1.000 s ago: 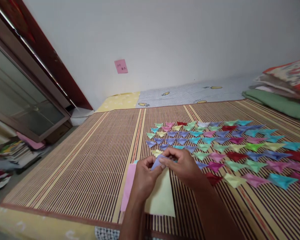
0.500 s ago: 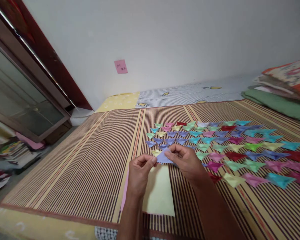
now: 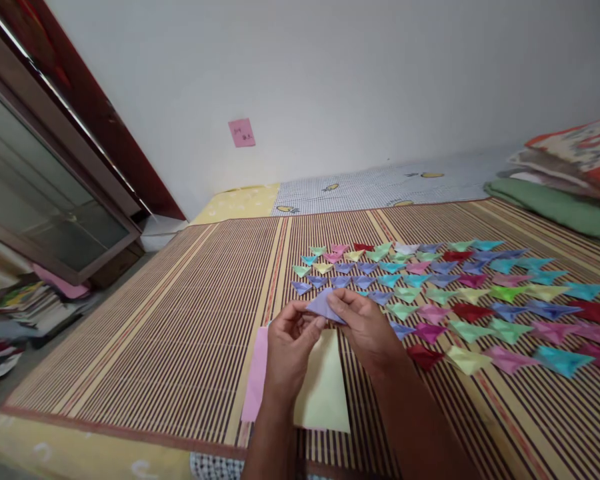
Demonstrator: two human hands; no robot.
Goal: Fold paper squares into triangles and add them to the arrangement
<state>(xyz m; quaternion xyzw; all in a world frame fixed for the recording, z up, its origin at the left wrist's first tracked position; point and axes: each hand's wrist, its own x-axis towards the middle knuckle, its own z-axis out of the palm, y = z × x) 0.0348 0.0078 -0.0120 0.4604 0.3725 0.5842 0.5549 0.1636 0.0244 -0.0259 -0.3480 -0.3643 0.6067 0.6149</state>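
Note:
Both hands pinch one folded lilac paper piece (image 3: 323,305) a little above the striped mat (image 3: 170,333). My left hand (image 3: 291,350) grips its lower left corner with thumb and fingers. My right hand (image 3: 365,330) holds its right side from above, fingers curled on it. Under the hands lies a stack of flat paper sheets, pale yellow (image 3: 325,393) on top with a pink sheet (image 3: 255,373) showing at its left edge. Several folded paper pieces (image 3: 460,293) in many colours lie in rows on the mat just beyond and to the right.
A glass-fronted cabinet (image 3: 40,193) stands at the left, with stacked books (image 3: 25,303) on the floor below it. Pillows and a green folded blanket (image 3: 565,200) lie at the far right. A pink note (image 3: 243,133) is stuck on the white wall.
Both hands have turned and lifted the lilac piece slightly, from a flatter hold low over the yellow sheet to a pointed shape held higher. The rows of folded pieces have not moved.

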